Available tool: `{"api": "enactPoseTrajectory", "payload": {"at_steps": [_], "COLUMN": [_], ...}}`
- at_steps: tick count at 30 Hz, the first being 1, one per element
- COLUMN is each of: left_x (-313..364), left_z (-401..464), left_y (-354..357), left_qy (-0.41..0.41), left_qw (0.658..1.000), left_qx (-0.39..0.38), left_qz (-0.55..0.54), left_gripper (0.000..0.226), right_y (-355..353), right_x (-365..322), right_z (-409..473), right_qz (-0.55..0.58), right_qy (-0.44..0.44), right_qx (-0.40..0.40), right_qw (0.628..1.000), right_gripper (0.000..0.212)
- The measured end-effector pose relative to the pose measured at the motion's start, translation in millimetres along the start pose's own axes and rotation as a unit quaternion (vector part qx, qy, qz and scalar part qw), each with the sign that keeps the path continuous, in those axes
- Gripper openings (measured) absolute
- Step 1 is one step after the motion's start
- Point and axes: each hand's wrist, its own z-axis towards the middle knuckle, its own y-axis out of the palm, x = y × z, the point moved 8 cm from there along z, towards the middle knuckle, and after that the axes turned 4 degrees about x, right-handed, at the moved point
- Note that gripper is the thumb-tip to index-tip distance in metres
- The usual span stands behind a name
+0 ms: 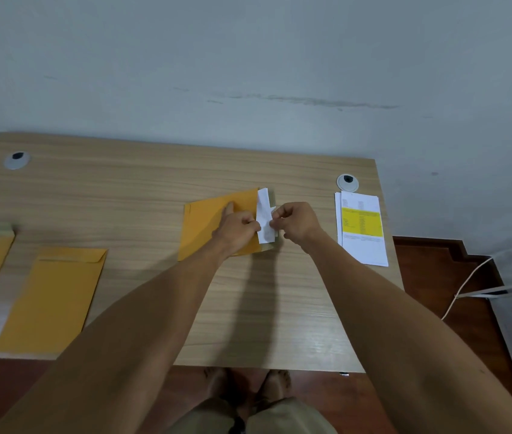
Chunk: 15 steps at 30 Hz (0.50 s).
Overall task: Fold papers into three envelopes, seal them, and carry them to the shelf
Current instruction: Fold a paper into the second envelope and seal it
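left hand (236, 225) pins middle envelope (214, 227) at desk centre, forefinger out, other fingers curled at its mouth. right hand (295, 220) pinches folded paper (264, 219), half inserted. risk: paper snags on the mouth and crumples. wood-grain desk (142, 189), grey wall (248, 57); two envelopes left, paper stack (361, 228) right.

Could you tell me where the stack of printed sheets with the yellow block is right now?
In the head view, the stack of printed sheets lies at the desk's far right edge, just below a round cable grommet, right of the right hand.
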Motion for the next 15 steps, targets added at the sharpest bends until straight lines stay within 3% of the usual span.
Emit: {"api": "enactPoseTrajectory", "payload": {"at_steps": [3, 9, 15], "left_x": [6.5, 8.9, -5.1], "left_z": [-7.3, -15.1, -8.1], "left_y": [0.5, -1.8, -7.4], "left_qy": [0.016, 0.018, 0.026], "left_qw": [0.999, 0.996, 0.999], "left_qx": [-0.015, -0.024, -0.001], "left_qz": [-0.031, -0.079, -0.027], "left_gripper": [0.021, 0.023, 0.017], "right_y": [7.0, 26.9, 36.8], "right_x": [1.6, 9.7, 9.1], "right_z": [1.7, 1.8, -3.8], "right_qz": [-0.005, 0.002, 0.034], "right_qy": [-0.009, -0.009, -0.035], "right_qx": [0.007, -0.003, -0.008], "right_qw": [1.0, 1.0, 0.999], "right_gripper": [0.004, 0.008, 0.006]}}
